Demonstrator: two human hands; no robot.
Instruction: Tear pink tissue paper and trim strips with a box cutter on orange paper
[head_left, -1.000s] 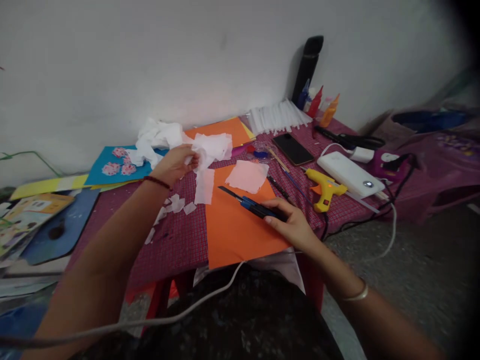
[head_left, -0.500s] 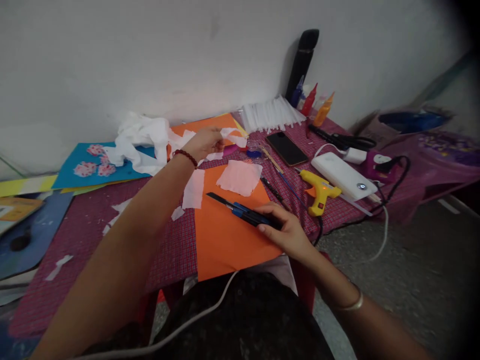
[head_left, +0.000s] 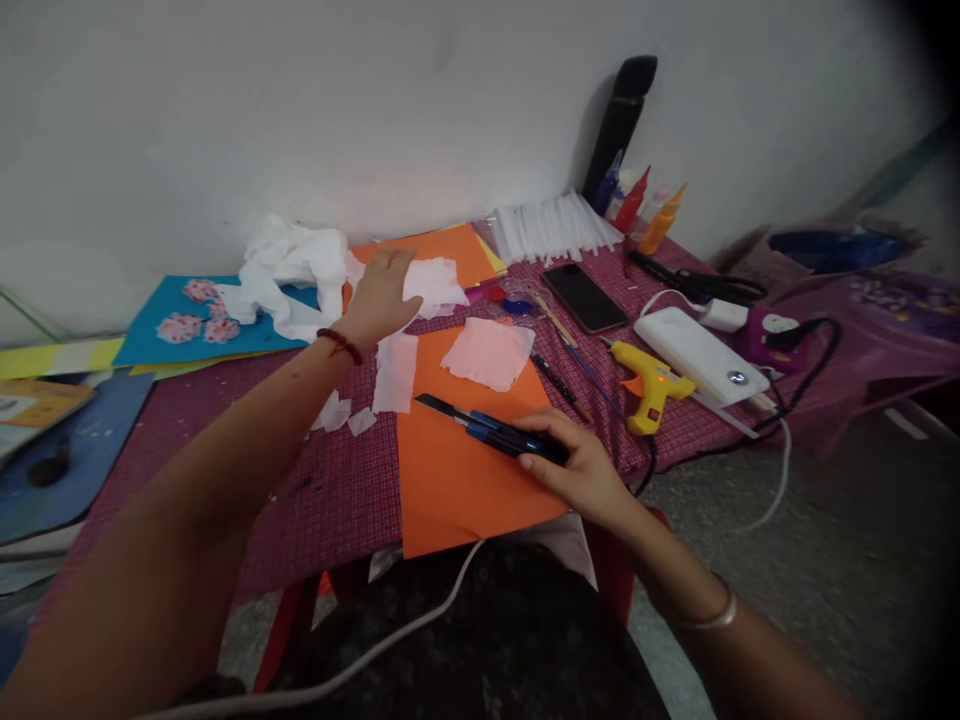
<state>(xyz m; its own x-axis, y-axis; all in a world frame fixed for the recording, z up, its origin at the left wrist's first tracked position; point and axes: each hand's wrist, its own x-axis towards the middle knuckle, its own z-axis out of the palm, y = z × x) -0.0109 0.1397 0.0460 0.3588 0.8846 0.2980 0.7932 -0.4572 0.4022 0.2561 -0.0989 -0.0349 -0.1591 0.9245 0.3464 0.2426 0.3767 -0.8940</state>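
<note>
My right hand [head_left: 574,465] grips a blue and black utility knife [head_left: 510,438], its blade out and pointing left over an orange sheet [head_left: 465,490]. My left hand [head_left: 384,295] is open, fingers stretched out, beside thin white tissue pieces [head_left: 436,285]; whether it touches them I cannot tell. On the orange sheet lies a pale pink tissue square [head_left: 489,352]. A white tissue strip [head_left: 396,372] overlaps its left edge, with small torn scraps [head_left: 334,410] to the left. Crumpled white tissue [head_left: 292,260] rests on a blue sheet [head_left: 161,310] bearing pink and white tufts [head_left: 180,327].
To the right are a phone [head_left: 583,297], a yellow glue gun [head_left: 649,383], a white power bank [head_left: 701,352] with cables, and scissors [head_left: 720,287]. White sticks [head_left: 555,230] and paint bottles [head_left: 660,222] stand near the wall. A pale cable [head_left: 390,645] crosses my lap.
My left hand moved right with a piece of white tissue, let it go onto the tissue pieces, and drew back slightly with fingers opened. My right hand keeps the knife in place.
</note>
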